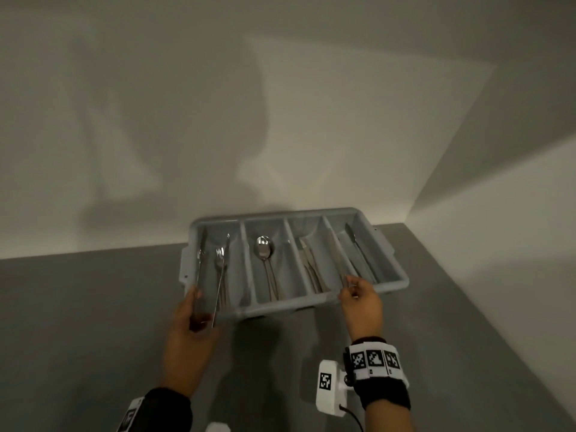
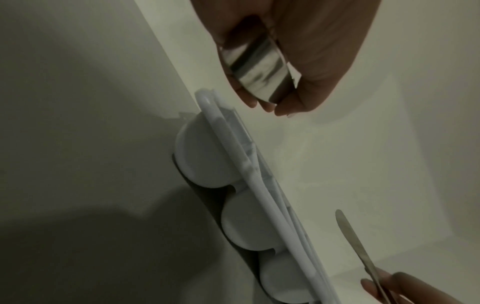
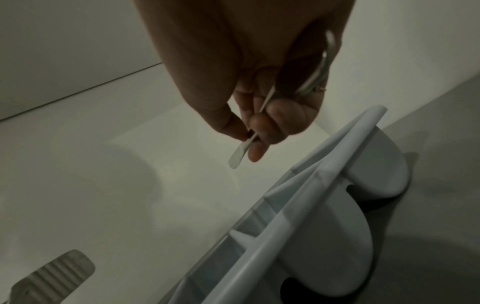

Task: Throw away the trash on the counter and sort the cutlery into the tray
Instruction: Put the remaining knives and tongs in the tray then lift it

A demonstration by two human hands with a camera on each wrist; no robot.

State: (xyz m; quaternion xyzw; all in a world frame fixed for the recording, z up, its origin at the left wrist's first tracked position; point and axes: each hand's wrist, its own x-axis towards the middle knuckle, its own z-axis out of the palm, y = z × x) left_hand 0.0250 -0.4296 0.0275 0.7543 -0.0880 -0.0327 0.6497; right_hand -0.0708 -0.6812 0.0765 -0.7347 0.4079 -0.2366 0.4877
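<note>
A grey four-compartment cutlery tray (image 1: pixel 290 304) stands on the counter against the wall. My left hand (image 1: pixel 194 307) grips the closed end of metal tongs (image 1: pixel 218 275), whose arms reach over the leftmost compartment, where a fork (image 1: pixel 219 255) lies. In the left wrist view my left hand (image 2: pixel 272 103) is curled round the tongs' shiny band (image 2: pixel 257 67). My right hand (image 1: pixel 352 289) pinches a table knife (image 1: pixel 338 260) by the handle, blade pointing away, above the divider between the two right compartments. The right wrist view shows my right hand (image 3: pixel 249 131) pinching the knife (image 3: pixel 237 158). A spoon (image 1: pixel 263 247) lies in the second compartment.
Knives (image 1: pixel 308 260) lie in the third compartment and one knife (image 1: pixel 355 244) in the fourth. The grey counter (image 1: pixel 93 307) runs left and toward me. White walls close off the back and the right corner (image 1: pixel 414 201).
</note>
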